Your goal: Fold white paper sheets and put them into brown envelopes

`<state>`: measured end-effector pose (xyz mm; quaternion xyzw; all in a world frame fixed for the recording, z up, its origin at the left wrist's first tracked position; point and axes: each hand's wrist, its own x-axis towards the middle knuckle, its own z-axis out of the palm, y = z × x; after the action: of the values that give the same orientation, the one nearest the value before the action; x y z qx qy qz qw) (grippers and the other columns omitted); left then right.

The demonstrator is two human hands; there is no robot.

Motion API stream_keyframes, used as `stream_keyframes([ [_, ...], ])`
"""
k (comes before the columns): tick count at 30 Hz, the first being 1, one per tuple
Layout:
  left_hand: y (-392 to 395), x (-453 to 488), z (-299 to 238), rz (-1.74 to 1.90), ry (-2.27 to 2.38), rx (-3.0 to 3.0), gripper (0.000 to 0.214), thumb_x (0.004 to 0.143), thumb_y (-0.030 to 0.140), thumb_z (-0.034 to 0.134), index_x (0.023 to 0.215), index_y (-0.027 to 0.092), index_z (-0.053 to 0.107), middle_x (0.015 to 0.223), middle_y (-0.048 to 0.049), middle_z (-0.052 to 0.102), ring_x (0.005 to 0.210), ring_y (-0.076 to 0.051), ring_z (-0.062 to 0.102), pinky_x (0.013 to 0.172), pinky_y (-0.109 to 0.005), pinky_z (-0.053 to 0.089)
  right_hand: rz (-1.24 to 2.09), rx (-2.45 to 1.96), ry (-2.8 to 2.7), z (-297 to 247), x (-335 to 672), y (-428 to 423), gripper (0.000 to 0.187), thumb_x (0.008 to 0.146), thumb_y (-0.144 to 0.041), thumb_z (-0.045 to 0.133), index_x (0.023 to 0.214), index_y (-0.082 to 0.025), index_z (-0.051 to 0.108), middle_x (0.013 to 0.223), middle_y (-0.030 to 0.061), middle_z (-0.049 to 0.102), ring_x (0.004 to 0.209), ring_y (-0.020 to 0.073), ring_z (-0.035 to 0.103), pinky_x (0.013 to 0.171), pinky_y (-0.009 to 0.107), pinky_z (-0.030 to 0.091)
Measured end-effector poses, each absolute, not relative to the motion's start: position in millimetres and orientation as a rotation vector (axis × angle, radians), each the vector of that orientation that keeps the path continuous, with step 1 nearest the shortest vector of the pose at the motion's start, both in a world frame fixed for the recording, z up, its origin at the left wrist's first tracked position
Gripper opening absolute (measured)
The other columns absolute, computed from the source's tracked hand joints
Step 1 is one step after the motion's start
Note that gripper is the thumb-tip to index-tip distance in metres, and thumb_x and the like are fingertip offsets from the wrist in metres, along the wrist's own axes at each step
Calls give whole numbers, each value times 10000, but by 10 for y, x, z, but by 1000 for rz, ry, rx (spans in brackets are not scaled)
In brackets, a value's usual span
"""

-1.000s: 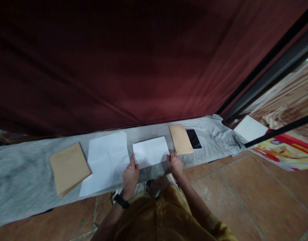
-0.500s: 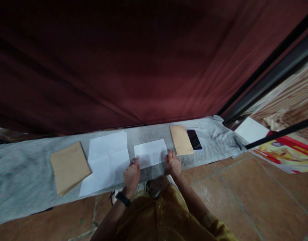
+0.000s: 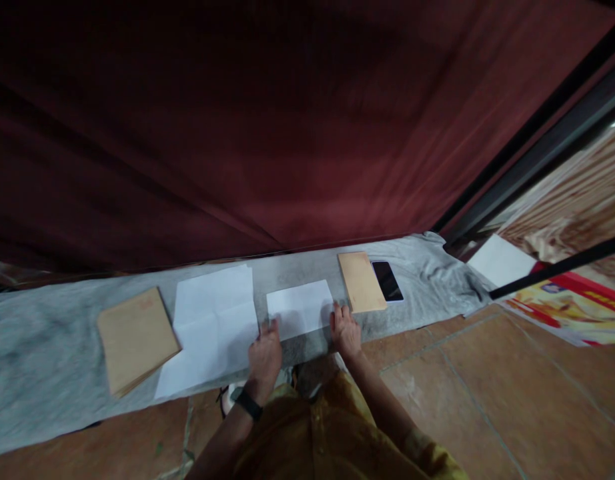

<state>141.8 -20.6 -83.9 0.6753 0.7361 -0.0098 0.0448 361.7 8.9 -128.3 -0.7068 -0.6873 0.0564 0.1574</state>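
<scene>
White paper [image 3: 302, 307] | left hand [image 3: 265, 355], right hand [image 3: 345, 332] are resting at its left, right edges | fingers part-curled, grip unclear | pressing evenly is probably helping

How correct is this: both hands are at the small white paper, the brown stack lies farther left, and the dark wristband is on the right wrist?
One detail is wrong: the head view shows the dark wristband on the left wrist, not the right. The left hand and right hand are at the small white paper, and the brown stack lies farther left.
</scene>
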Motion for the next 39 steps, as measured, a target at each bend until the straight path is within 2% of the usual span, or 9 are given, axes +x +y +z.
stream_keyframes([
  [2, -229, 1519, -829, 59, 2135, 2206, 488, 961, 63, 363, 1407, 132, 549, 1230, -180, 659, 1016, -251, 703, 874, -384, 569, 150, -2016, -1975, -1281, 3614, 89, 412, 1050, -286, 321, 1377, -169, 544, 1091, 166, 645, 861, 227, 674, 673, 299, 539],
  [5, -261, 1723, -890, 229, 1800, 2450, 485, 956, 86, 406, 1417, 148, 542, 1431, -161, 577, 1341, -279, 535, 1118, -461, 444, 191, -2016, -1960, -1272, 3614, 90, 414, 1051, -298, 327, 1376, -166, 547, 1095, 170, 644, 860, 233, 678, 691, 308, 540],
  [8, -285, 1869, -1019, 318, 1642, 2526, 487, 987, 214, 432, 1468, 162, 489, 1560, -129, 474, 1468, -279, 399, 1186, -497, 377, 198, -2026, -1970, -1253, 3630, 87, 405, 1050, -295, 339, 1376, -170, 544, 1124, 169, 642, 853, 226, 681, 692, 300, 534],
  [11, -305, 1888, -1139, 311, 1639, 2514, 529, 981, 275, 458, 1493, 145, 457, 1580, -135, 449, 1491, -278, 367, 1205, -499, 358, 129, -2010, -2000, -1214, 3647, 77, 414, 1049, -278, 318, 1371, -157, 547, 1112, 166, 649, 844, 224, 670, 683, 303, 533],
  [14, -314, 1841, -1214, 288, 1624, 2524, 544, 976, 295, 469, 1500, 148, 455, 1598, -129, 424, 1508, -276, 338, 1226, -491, 332, 96, -1942, -1977, -1154, 3583, 65, 428, 1049, -272, 303, 1357, -139, 568, 1095, 174, 655, 922, 251, 656, 780, 357, 550],
  [18, -320, 1794, -1299, 261, 1590, 2563, 556, 960, 245, 475, 1504, 135, 456, 1590, -149, 430, 1510, -286, 332, 1234, -488, 313, 243, -1641, -1995, -1114, 3290, 55, 438, 1052, -316, 366, 1408, -143, 555, 1360, 179, 596, 1257, 276, 563, 1050, 430, 489],
  [22, -362, 1732, -1383, 223, 1545, 2623, 588, 916, 156, 476, 1503, 125, 459, 1549, -172, 480, 1488, -278, 376, 1235, -489, 304, 360, -1492, -2105, -1203, 3056, 5, 452, 1052, -320, 421, 1466, -171, 522, 1535, 132, 497, 1435, 251, 431, 1175, 444, 392],
  [31, -521, 1500, -1377, 259, 1613, 2646, 548, 984, 334, 453, 1498, 145, 474, 1587, -135, 434, 1488, -272, 378, 1224, -483, 332, 117, -1593, -2184, -1406, 3335, -163, 519, 1051, -353, 464, 1538, -179, 424, 1582, 141, 436, 1491, 260, 365, 1213, 460, 318],
  [39, -676, 1408, -1486, 385, 1748, 2658, 649, 988, 450, 445, 1473, 19, 472, 1561, -226, 438, 1466, -325, 405, 1191, -473, 383, -80, -1598, -2174, -1536, 3554, -258, 579, 1059, -376, 434, 1563, -103, 355, 1580, 162, 432, 1477, 261, 390, 1213, 445, 334],
])
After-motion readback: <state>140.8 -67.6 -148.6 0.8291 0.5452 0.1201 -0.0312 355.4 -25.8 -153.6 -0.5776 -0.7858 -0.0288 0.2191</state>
